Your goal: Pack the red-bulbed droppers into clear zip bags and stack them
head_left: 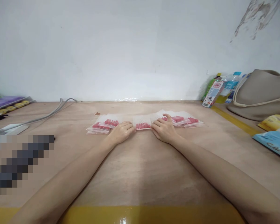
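Observation:
A small clear plastic bag [142, 122] with several red pieces along its lower edge lies on the wooden table between my hands. My left hand [123, 132] is closed at the bag's left edge, its fingers together. At the right edge, my right hand [164, 128] grips the bag with curled fingers, one finger raised. Beside my left hand is a pile of similar bags [98, 128], some overlapping. More such bags [189, 120] are fanned out in stacks behind and to the right of my right hand. My thumbs are mostly hidden.
Drink bottles [214, 91] and a grey-beige bag with a cord [263, 93] stand at the back right. Blue and yellow packets [274, 143] lie at the right edge. A grey cable [44, 116] crosses the left side, near a purple package [8, 102]. A white wall rises behind.

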### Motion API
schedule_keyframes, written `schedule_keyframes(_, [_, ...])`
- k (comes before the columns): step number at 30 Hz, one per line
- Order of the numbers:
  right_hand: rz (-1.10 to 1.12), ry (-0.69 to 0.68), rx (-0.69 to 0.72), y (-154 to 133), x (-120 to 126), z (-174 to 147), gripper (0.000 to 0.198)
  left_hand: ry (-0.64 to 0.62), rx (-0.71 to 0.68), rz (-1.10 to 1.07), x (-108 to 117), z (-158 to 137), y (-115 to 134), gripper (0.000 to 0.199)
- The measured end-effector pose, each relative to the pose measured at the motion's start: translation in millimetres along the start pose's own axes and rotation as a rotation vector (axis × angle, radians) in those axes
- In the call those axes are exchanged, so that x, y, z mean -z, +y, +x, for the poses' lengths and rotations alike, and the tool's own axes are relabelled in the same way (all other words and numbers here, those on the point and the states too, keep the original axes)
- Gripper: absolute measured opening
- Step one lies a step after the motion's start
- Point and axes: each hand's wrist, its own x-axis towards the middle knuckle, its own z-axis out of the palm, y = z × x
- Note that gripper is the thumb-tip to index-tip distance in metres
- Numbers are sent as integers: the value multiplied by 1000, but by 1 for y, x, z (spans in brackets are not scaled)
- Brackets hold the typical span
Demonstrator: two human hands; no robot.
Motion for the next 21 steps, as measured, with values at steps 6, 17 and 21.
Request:
schedule_keyframes(6, [27,-84,40,-4,-9,5,20,-19,35,-37,6,2,2,18])
schedule_keyframes(17, [-7,7,-87,20,-8,1,23,-16,706,301,9,-9,8,44])
schedule_keyframes(21, [-38,7,-152,33,-1,-17,20,-54,692,239,10,-11,8,43])
